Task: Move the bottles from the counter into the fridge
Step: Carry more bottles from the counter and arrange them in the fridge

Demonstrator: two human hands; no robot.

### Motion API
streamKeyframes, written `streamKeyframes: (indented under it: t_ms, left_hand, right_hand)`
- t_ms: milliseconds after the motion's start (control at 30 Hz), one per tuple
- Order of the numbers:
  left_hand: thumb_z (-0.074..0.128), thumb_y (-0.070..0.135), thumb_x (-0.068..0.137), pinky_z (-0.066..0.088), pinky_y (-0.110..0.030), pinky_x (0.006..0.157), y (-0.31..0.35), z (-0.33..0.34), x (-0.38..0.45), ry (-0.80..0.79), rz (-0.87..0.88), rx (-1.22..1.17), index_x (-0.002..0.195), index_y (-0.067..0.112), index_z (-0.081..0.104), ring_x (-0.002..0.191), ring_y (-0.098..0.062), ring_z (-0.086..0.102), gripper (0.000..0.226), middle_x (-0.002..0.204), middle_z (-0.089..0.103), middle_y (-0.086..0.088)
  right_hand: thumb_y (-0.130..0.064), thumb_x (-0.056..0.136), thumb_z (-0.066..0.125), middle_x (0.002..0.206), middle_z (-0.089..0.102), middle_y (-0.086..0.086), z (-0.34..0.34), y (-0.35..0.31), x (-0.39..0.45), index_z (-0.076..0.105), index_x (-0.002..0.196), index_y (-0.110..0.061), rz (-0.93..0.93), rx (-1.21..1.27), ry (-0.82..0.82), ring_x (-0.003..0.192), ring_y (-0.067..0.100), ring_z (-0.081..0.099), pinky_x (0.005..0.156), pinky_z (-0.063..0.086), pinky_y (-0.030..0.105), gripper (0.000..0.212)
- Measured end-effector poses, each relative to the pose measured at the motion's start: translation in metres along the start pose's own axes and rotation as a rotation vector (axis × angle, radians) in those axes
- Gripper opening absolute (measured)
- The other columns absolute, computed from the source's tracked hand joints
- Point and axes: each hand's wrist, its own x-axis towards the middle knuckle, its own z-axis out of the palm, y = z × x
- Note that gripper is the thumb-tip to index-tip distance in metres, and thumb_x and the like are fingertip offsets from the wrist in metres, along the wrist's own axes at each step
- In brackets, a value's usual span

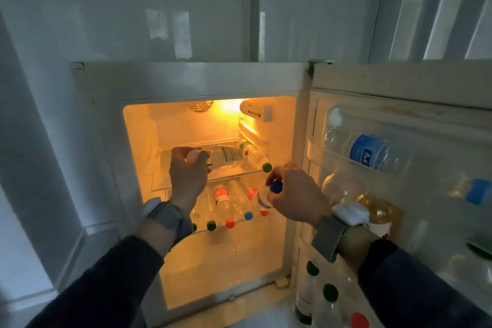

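Note:
The small fridge (pixel 202 80) stands open, lit orange inside. My left hand (pixel 187 176) grips the cap end of a clear green-labelled bottle (pixel 223 158) lying on the upper glass shelf (pixel 170 184). Beside it lies another green-capped bottle (pixel 254 156). My right hand (pixel 292 194) holds a blue-capped bottle (pixel 266 196) by its neck at the fridge opening, just below the upper shelf's right end. Several bottles (pixel 226 202) with green, red and blue caps lie on the lower shelf.
The open door (pixel 399 80) at right holds a blue-labelled bottle (pixel 370 152) lying in its upper rack, a yellowish bottle (pixel 383 210) below, and green- and red-capped bottles (pixel 330 293) in the bottom rack. The fridge bottom (pixel 226 274) is bare. White walls surround it.

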Motion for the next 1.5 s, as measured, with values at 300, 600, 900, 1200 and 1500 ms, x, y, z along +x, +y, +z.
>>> streamKeyframes:
  t_ms: [300, 600, 900, 1200, 1500]
  left_hand:
    - [0.074, 0.031, 0.083, 0.062, -0.050, 0.078, -0.045, 0.040, 0.048, 0.055, 0.024, 0.109, 0.108, 0.024, 0.052, 0.094, -0.028, 0.063, 0.033, 0.098, 0.058, 0.003]
    - [0.076, 0.028, 0.085, 0.052, -0.039, 0.075, -0.075, 0.065, 0.065, 0.002, 0.077, 0.181, 0.116, 0.013, 0.053, 0.092, -0.027, 0.062, 0.041, 0.106, 0.061, -0.004]
    - [0.083, 0.022, 0.079, 0.049, -0.037, 0.078, -0.090, 0.095, 0.065, -0.206, 0.223, 0.480, 0.112, 0.011, 0.056, 0.096, -0.026, 0.061, 0.043, 0.111, 0.065, -0.008]
    - [0.075, 0.029, 0.092, 0.047, -0.035, 0.086, -0.094, 0.123, 0.075, -0.483, 0.271, 0.845, 0.115, 0.014, 0.058, 0.108, -0.030, 0.061, 0.033, 0.135, 0.052, -0.006]
    - [0.067, 0.020, 0.097, 0.044, -0.035, 0.090, -0.100, 0.124, 0.086, -0.564, 0.325, 0.898, 0.122, 0.013, 0.057, 0.115, -0.032, 0.060, 0.027, 0.139, 0.054, -0.008]
  right_hand:
    - [-0.032, 0.089, 0.075, 0.119, 0.055, -0.006, 0.005, 0.005, 0.020, 0.063, 0.113, -0.029, 0.012, 0.013, 0.014, 0.107, 0.020, 0.060, 0.092, 0.058, 0.030, 0.027]
    - [-0.028, 0.091, 0.076, 0.125, 0.055, -0.006, 0.004, 0.003, 0.028, 0.064, 0.119, -0.026, 0.051, 0.010, 0.016, 0.111, 0.018, 0.059, 0.090, 0.054, 0.023, 0.031]
    - [-0.030, 0.089, 0.078, 0.123, 0.055, -0.008, 0.011, 0.003, 0.029, 0.063, 0.121, -0.027, 0.080, -0.017, -0.007, 0.112, 0.019, 0.059, 0.092, 0.057, 0.026, 0.036]
    - [-0.028, 0.091, 0.075, 0.122, 0.055, -0.008, 0.011, 0.003, 0.023, 0.063, 0.119, -0.027, 0.090, 0.001, -0.034, 0.111, 0.017, 0.058, 0.094, 0.056, 0.027, 0.030]
    - [-0.027, 0.094, 0.073, 0.124, 0.054, -0.006, 0.000, 0.009, 0.012, 0.062, 0.119, -0.026, 0.116, -0.006, -0.061, 0.116, 0.018, 0.058, 0.101, 0.055, 0.031, 0.028]
